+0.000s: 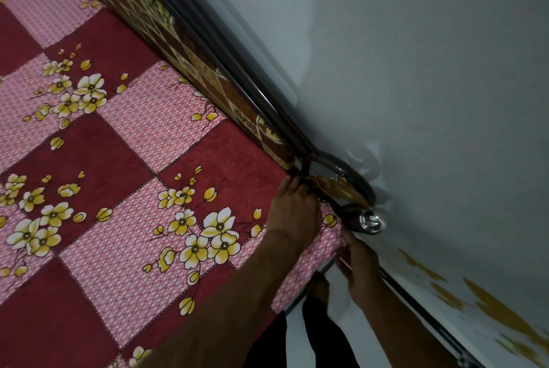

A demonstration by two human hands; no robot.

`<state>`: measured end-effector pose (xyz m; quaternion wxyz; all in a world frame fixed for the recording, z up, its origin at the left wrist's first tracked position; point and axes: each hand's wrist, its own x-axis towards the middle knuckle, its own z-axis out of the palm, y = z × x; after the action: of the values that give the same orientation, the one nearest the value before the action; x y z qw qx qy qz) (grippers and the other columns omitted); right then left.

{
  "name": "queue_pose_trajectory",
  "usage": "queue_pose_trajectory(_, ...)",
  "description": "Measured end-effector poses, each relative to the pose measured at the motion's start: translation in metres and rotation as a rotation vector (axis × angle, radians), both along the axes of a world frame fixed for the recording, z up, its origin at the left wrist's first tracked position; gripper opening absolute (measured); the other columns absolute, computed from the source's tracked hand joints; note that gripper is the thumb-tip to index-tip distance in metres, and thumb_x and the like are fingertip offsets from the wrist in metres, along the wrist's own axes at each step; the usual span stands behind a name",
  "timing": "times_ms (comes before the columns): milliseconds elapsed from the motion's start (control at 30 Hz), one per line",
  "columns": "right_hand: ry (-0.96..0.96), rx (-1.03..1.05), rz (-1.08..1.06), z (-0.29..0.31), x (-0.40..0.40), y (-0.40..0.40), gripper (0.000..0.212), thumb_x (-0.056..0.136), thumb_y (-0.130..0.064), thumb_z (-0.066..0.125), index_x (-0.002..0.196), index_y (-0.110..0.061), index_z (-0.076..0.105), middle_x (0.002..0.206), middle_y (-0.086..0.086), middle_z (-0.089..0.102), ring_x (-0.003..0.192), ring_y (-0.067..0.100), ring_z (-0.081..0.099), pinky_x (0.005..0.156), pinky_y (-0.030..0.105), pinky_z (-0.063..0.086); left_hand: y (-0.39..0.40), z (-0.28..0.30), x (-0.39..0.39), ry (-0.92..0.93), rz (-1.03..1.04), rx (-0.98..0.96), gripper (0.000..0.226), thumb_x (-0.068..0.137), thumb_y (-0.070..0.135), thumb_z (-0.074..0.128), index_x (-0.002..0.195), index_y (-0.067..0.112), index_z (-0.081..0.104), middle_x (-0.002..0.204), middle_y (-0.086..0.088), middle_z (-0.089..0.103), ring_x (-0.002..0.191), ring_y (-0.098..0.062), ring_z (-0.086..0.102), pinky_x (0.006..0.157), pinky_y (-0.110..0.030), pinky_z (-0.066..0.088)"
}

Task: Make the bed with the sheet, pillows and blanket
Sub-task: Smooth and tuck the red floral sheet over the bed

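A sheet (124, 159) of dark red and pink squares with yellow flowers lies flat over the mattress. My left hand (294, 210) rests on the sheet at the mattress's far right corner, fingertips pushed down into the gap by the headboard (190, 67). My right hand (358, 266) is lower, at the side of that corner, its fingers pinching the sheet's hanging edge. No pillow or blanket is in view.
The brown patterned headboard has a dark metal tube frame (237, 70) ending in a chrome knob (370, 220) right beside my hands. A grey wall (416, 70) with peeling yellow patches stands close behind. My foot (318, 286) is on the white floor in the narrow gap.
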<state>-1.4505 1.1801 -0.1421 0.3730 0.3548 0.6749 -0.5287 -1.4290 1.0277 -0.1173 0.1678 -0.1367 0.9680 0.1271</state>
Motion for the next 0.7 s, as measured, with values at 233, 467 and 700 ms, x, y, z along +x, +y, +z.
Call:
queue_pose_trajectory(233,0.108,0.186,0.164,-0.019,0.004,-0.003,0.019,0.099,-0.01,0.057,0.086,0.001,0.068,0.079,0.008,0.065,0.066,0.016,0.057,0.051,0.016,0.044,0.0,-0.01,0.003,0.068,-0.013,0.117,0.051,0.102,0.039,0.024,0.125,0.022,0.066,0.135,-0.001,0.063,0.133,-0.02,0.048,0.122,-0.043,0.022)
queue_pose_trajectory(467,0.098,0.207,-0.089,-0.01,-0.001,-0.01,0.023,0.1,-0.003,0.052,0.113,0.01,0.065,0.111,0.031,0.067,0.065,0.018,0.058,0.051,0.024,0.047,-0.012,-0.015,0.018,0.162,-0.191,0.15,0.052,0.104,0.041,0.023,0.136,0.022,0.06,0.137,-0.004,0.061,0.136,-0.025,0.047,0.121,-0.05,0.022)
queue_pose_trajectory(700,0.03,0.397,-0.033,-0.036,-0.025,-0.002,0.03,0.106,-0.01,0.044,0.079,-0.007,0.058,0.091,0.01,0.07,0.083,0.022,0.062,0.063,0.023,0.047,-0.001,-0.028,0.003,0.135,-0.322,0.205,0.048,0.098,0.04,0.033,0.121,0.018,0.069,0.127,-0.003,0.067,0.124,-0.025,0.057,0.116,-0.044,0.032)
